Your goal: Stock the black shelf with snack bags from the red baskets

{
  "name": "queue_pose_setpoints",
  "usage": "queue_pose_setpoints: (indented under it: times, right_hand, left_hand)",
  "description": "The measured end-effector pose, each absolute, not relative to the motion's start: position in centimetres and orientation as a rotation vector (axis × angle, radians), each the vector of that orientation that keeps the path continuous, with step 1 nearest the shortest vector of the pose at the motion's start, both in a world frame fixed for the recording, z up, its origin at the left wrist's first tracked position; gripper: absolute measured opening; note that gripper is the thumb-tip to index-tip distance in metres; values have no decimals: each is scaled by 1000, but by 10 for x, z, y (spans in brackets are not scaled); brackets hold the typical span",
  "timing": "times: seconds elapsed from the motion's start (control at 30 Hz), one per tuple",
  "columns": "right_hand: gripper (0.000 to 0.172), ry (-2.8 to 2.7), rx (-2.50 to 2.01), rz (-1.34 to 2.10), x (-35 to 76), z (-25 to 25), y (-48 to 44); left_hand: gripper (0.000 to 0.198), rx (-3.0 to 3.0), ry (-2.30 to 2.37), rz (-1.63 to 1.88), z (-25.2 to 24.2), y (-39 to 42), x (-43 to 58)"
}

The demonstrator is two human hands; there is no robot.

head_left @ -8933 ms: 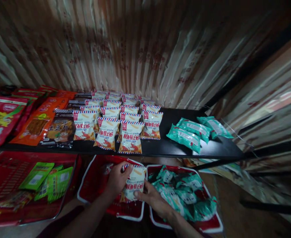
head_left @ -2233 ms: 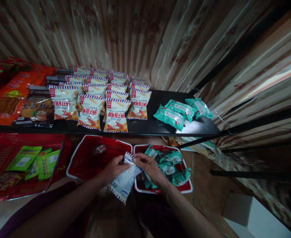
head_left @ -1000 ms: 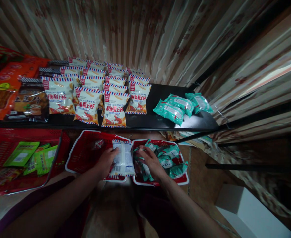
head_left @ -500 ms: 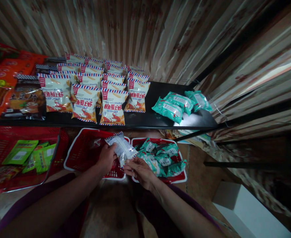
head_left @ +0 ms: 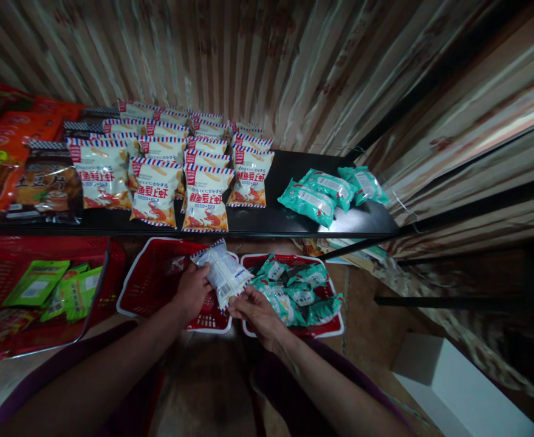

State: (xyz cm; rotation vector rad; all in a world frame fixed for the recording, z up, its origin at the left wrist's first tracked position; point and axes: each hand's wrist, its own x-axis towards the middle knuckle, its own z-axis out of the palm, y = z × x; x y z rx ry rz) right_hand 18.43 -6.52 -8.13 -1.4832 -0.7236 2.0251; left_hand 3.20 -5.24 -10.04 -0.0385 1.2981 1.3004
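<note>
Both my hands hold one white snack packet (head_left: 222, 274) with a red-and-blue striped edge, its back side up, above the gap between two red baskets. My left hand (head_left: 192, 290) grips its left side. My right hand (head_left: 253, 307) pinches its lower right corner. Below lie a nearly bare red basket (head_left: 150, 276) and a red basket (head_left: 330, 325) filled with teal packets (head_left: 294, 291). On the black shelf (head_left: 271, 220) beyond, several matching white shrimp-snack packets (head_left: 205, 199) lie in rows.
Three teal packets (head_left: 325, 193) lie on the shelf's right part. Orange and dark snack bags (head_left: 34, 182) fill its left. A large red basket (head_left: 107, 285) at left holds green packets (head_left: 39, 282). A striped curtain hangs behind; a white box (head_left: 449, 388) sits at lower right.
Over the last seconds the packet was turned back side up and lifted over the baskets. In the last half second both hands have barely moved.
</note>
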Motion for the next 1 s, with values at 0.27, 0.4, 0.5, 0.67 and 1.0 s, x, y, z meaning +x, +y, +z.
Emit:
queue_pose_setpoints:
  times: [0.27,0.4,0.5,0.67,1.0]
  right_hand:
    - [42,-639,-1560,1816,196,-82,-54]
    - [45,-722,-1516,1841,200,-85,-52]
    - [43,-752,-1480,1842,201,-84,-54]
    - [39,-860,-1474,1819,203,-80,-54]
    - [44,-809,-1467,1743,214,-73,-27]
  left_hand:
    - [16,-34,1309,1304,-92,-53,31]
    - [15,-54,1294,1308,-90,-53,33]
    - [16,-65,1261,1307,-89,-53,33]
    - [17,-51,1222,1302,-88,-52,29]
    - [29,264,1206,1040,-94,-67,38]
